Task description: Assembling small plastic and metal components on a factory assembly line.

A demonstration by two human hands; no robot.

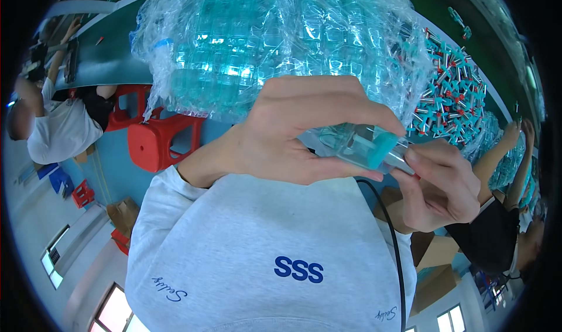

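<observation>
My left hand is closed around a clear, teal-tinted plastic container, held on its side in front of my chest. Its index finger lies along the top and its thumb underneath. At the container's right end sits a small part with a teal block and a silver tube. Thumb and fingers of my right hand pinch the tube's outer end. How deep the part sits in the container I cannot tell. Just beyond my hands lies a large bundle of teal clear containers in crinkled plastic film.
Right of the bundle is a heap of silver, teal and red parts on the green table. Red stools stand at left. One person works at left, another at right. A black cable hangs along my front, near cardboard boxes.
</observation>
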